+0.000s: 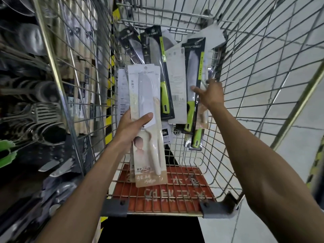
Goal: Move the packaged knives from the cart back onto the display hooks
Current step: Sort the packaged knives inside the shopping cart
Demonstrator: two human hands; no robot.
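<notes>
Our left hand (130, 128) grips a pale knife pack (146, 95) over the cart (157, 214). The green knife pack (192, 67) stands far right, its long side running away from us. Our right hand (211, 95) is nearest, thumb in front, fingers behind. It may be pinching; we cannot tell.

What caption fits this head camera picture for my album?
Over a wire cart, the left hand holds a beige packaged knife while the right hand grips a green-handled packaged knife.

The one head-worn wide-angle camera looked forward and steeply down into the wire cart (245, 76), close above it.
</notes>
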